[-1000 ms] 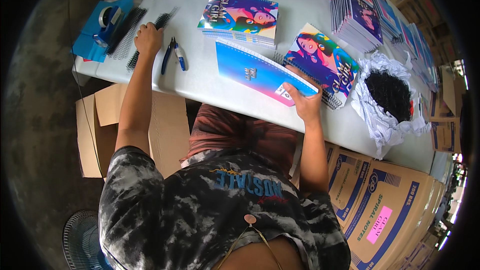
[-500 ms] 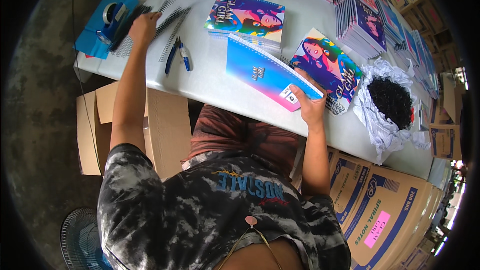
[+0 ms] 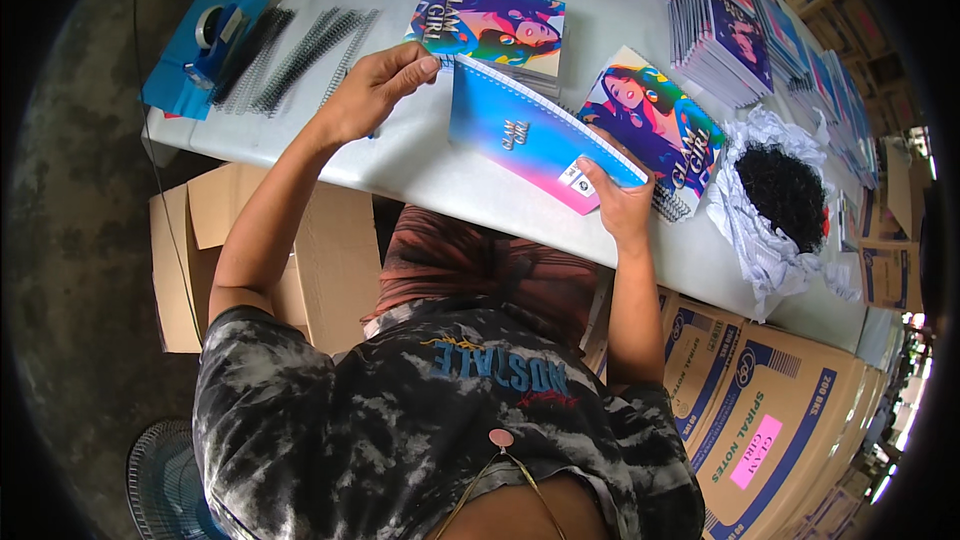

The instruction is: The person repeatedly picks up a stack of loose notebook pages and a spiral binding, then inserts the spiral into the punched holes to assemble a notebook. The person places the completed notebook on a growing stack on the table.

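My right hand grips a blue-to-pink notebook by its lower right corner, thumb on top. The notebook is tilted over the table's front edge, and a row of holes runs along its far edge. My left hand is closed in a pinch beside the notebook's upper left corner; what its fingertips hold, if anything, is too small to make out. Beyond it lies a stack of colourful notebooks. Another notebook with an illustrated cover lies behind my right hand. Several spiral binding coils lie on the left.
A tape dispenser rests on a blue sheet at the table's left end. Crumpled paper holds a black tangle on the right. Notebook stacks line the back. Cartons stand below the table.
My left hand has moved right and nearer, from the coils to the notebook's upper left corner. It now covers the cutters and most of the marker. My right hand keeps its grip.
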Demonstrator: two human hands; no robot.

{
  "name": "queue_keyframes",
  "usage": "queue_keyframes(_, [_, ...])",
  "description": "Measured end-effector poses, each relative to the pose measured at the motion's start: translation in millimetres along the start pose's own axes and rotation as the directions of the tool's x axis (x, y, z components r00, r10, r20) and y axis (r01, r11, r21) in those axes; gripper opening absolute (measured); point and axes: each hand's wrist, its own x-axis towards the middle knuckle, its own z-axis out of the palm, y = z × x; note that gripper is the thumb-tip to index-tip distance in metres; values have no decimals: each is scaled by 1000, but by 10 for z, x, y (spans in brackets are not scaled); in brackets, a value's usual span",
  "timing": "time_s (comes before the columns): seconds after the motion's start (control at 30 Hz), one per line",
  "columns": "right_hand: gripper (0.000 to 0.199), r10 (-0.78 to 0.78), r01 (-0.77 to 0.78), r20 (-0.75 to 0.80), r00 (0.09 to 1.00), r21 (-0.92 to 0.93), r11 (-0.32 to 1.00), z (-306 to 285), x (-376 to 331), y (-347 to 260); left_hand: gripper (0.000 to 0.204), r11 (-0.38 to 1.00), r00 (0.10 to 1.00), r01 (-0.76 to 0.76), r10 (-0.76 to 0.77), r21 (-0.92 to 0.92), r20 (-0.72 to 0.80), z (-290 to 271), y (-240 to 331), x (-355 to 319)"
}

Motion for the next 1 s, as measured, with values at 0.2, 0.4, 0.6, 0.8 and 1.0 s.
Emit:
queue_keyframes(0.2, [27,-12,12,-16,1000,-14,1000,-8,-12,18,44,989,989,145,-145,32,10,-14,11,14])
queue_keyframes(0.4, [21,-77,71,-47,996,-111,991,16,-33,2,44,963,971,238,-231,-130,70,-22,94,103])
queue_keyframes(0.6, [20,-92,85,-45,995,-139,987,-8,-25,-23,24,999,992,17,-21,29,122,-179,236,220])
queue_keyframes(0.8, [19,36,-36,0,999,42,998,9,-125,75,39,757,961,-274,183,593,209,-152,487,189])
queue_keyframes(1.0, [31,-154,173,98,983,-228,958,42,-132,25,33,421,896,-392,378,818,235,9,545,105])
